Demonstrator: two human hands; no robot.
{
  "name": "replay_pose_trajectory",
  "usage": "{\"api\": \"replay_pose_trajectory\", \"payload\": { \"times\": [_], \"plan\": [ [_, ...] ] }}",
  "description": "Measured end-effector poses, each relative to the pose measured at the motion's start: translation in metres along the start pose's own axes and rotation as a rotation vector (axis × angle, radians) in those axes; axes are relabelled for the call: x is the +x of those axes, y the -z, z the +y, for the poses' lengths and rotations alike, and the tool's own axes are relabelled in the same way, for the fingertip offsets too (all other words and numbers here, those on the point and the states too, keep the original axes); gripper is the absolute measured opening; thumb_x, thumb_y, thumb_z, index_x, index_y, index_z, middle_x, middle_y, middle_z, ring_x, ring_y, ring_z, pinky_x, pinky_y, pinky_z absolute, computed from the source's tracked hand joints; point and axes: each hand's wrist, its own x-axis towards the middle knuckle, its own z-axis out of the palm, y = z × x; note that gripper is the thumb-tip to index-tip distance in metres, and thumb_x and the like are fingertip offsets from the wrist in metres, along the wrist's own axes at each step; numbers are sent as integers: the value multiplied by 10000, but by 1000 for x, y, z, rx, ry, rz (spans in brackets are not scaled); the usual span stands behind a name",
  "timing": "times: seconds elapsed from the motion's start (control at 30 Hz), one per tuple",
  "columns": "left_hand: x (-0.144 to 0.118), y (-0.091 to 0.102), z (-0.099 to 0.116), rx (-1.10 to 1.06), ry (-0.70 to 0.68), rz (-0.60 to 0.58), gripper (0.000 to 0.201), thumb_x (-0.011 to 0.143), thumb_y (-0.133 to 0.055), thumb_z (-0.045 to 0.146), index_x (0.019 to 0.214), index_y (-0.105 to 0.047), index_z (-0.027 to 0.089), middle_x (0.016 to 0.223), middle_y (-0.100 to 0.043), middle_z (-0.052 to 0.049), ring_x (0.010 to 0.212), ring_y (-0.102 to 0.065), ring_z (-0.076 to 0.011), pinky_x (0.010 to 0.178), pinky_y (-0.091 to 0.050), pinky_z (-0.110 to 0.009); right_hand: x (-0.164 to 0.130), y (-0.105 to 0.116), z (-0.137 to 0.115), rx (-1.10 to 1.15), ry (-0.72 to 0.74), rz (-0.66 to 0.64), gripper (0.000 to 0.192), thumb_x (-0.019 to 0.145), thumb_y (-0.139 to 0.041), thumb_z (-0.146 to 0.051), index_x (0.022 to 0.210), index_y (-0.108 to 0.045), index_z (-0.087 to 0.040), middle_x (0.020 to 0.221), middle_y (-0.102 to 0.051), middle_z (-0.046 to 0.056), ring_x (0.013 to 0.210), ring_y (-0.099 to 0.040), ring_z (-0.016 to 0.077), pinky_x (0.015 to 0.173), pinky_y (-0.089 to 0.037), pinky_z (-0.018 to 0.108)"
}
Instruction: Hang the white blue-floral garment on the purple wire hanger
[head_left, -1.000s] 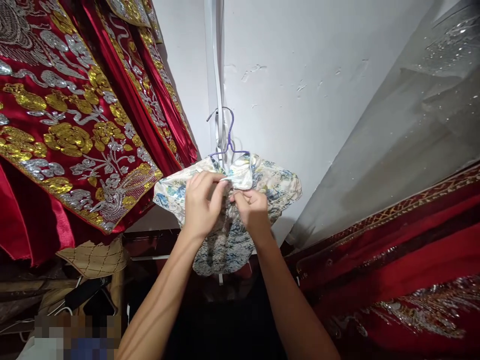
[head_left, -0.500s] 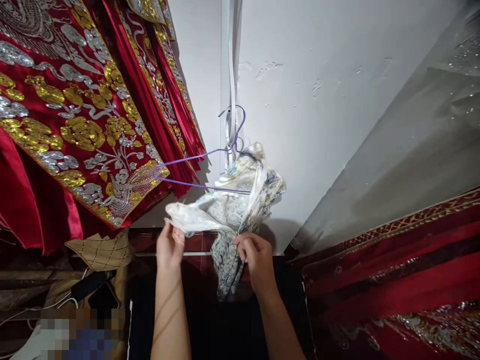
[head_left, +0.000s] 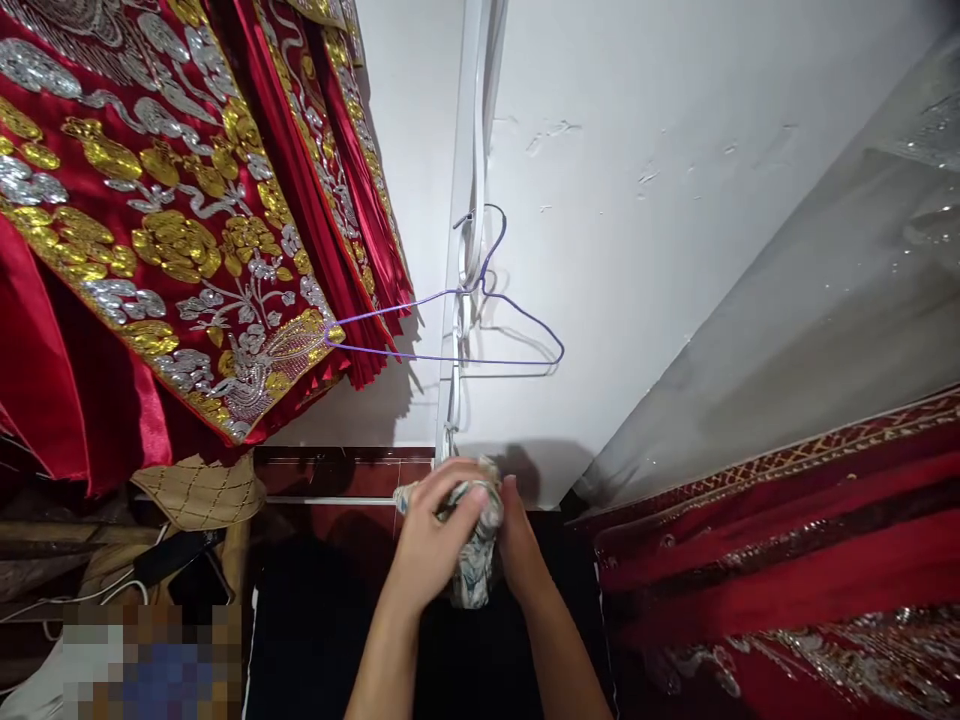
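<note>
A patterned, pale garment [head_left: 474, 572] is bunched up between my two hands, low in front of the wall. My left hand [head_left: 439, 525] has its fingers wrapped over the top of the cloth. On the other side, my right hand [head_left: 519, 540] presses against the bundle, its fingers partly hidden behind it. Above them a bare purple wire hanger [head_left: 450, 358] hangs by its hook from a white strap [head_left: 478, 130] on the wall.
Red garments with gold and silver embroidery [head_left: 180, 245] hang at the left. A sheer covering [head_left: 757, 300] and red decorated cloth [head_left: 787, 560] are at the right. Lower left, a cable [head_left: 142, 588] and a black phone-like object [head_left: 201, 580] lie beside a quilted tan piece [head_left: 199, 490].
The garment has come off the hanger and down into a bundle. My left hand has moved right and closed over it; the hanger now hangs bare.
</note>
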Motion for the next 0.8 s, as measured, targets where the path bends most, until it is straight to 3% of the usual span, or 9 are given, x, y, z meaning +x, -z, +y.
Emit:
{"api": "replay_pose_trajectory", "payload": {
  "times": [0.1,0.17,0.23,0.33,0.4,0.5,0.57,0.7,0.8],
  "plan": [
    [6,5,18,319,-111,-135,227,990,-559,312,1154,-714,287,1228,-664,-56,1262,-537,-240,1135,-352,-385,-3,-8,-21,154,-65,-194,772,860,-291,-862,1108,-706,-260,1007,-712,90,1049,-640,282,928,-498,405],
    [19,20,24,441,-149,-179,370,1003,-524,353,1364,-597,316,1406,-573,-59,1383,-432,-250,1192,-276,-403,-2,-8,-42,112,-49,-350,655,875,-431,-794,1164,-678,-261,1062,-702,82,1049,-639,270,923,-496,393],
    [33,37,23,469,-137,-310,421,1032,-425,414,1414,-546,284,1447,-540,-74,1370,-440,-260,1170,-303,-398,1,-3,-67,-56,19,-505,475,832,-677,-614,1125,-682,-240,1015,-697,56,959,-641,246,861,-502,361],
    [45,58,12,528,3,-631,504,1045,-305,498,1076,-695,181,1047,-693,-67,953,-618,-223,880,-471,-322,13,5,-106,-416,189,-601,210,766,-781,-330,893,-689,-190,812,-668,8,753,-607,184,704,-479,293],
    [44,69,5,660,101,-745,513,1006,-393,557,845,-668,155,760,-626,-17,692,-546,-163,666,-422,-267,28,10,-126,-590,326,-492,96,791,-725,-254,835,-677,-184,783,-671,5,722,-609,174,680,-474,282],
    [38,87,7,865,122,-681,411,958,-512,547,832,-623,172,669,-559,18,606,-498,-140,593,-341,-247,63,16,-135,-661,568,-123,243,796,-698,-228,1039,-701,-220,1080,-726,41,1022,-661,243,914,-498,347],
    [36,102,17,990,105,-584,340,965,-510,515,924,-611,193,676,-586,12,615,-539,-162,591,-335,-253,93,19,-128,-619,674,37,392,826,-679,-285,1216,-666,-239,1321,-663,64,1275,-571,285,1102,-407,423],
    [34,136,34,1262,87,-484,317,994,-444,471,929,-619,215,728,-658,-44,676,-617,-224,599,-347,-289,134,22,-100,-620,463,-188,489,912,-576,-432,1349,-640,-222,1402,-634,89,1326,-561,298,1135,-407,466],
    [35,157,36,1397,138,-511,320,978,-466,405,791,-650,220,759,-696,-74,704,-650,-239,645,-383,-313,136,31,-87,-682,404,-274,492,914,-578,-447,1328,-674,-199,1381,-653,93,1322,-571,314,1125,-424,462]
  ]
}}
